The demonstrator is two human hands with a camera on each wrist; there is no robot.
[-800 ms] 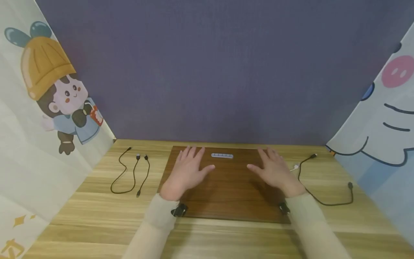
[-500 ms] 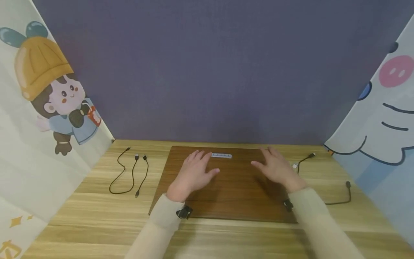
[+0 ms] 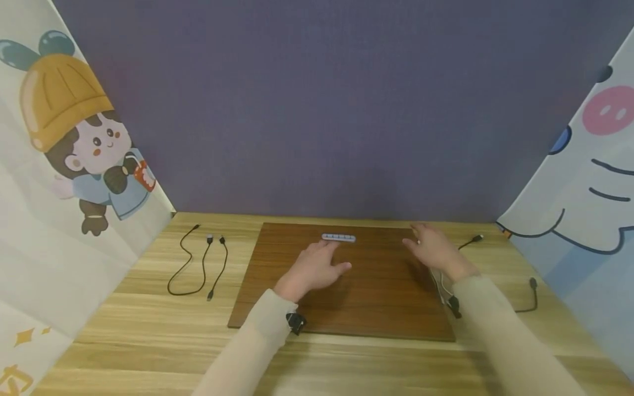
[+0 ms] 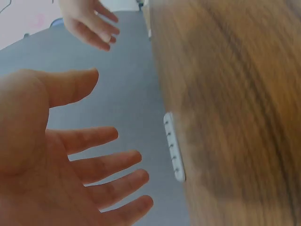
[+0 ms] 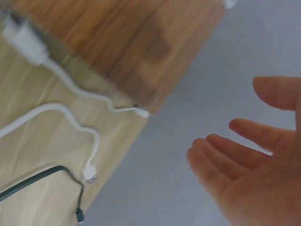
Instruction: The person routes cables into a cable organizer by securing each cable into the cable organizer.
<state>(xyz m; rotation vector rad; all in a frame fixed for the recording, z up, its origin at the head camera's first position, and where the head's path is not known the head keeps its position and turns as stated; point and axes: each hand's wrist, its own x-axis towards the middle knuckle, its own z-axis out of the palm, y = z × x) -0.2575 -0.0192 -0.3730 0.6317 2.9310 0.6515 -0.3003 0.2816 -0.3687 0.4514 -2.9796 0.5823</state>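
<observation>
A small white cable holder strip (image 3: 339,237) with slots lies near the far edge of the dark brown board (image 3: 376,308). Just in front of it my left hand (image 3: 315,268) hovers over the board, fingers spread and holding nothing; the left wrist view shows a gap between fingertips and strip (image 4: 174,148). My right hand (image 3: 438,252) is above the board's far right corner, fingers loosely extended and empty. Below it the right wrist view shows a white cable (image 5: 70,84) along the board's edge, another white cable (image 5: 56,107) and a black cable (image 5: 42,176).
On the light wooden table (image 3: 148,341), a long black cable (image 3: 185,294) and a short black cable (image 3: 220,272) lie left of the board. At right, black plugs (image 3: 477,238) show beyond the right arm. A grey-blue panel (image 3: 317,110) stands behind, with printed curtains (image 3: 29,264) at the sides.
My left hand has moved right, uncovering the board's left part and coming up to the strip. My right hand has shifted right to the board's edge, covering the white plug there.
</observation>
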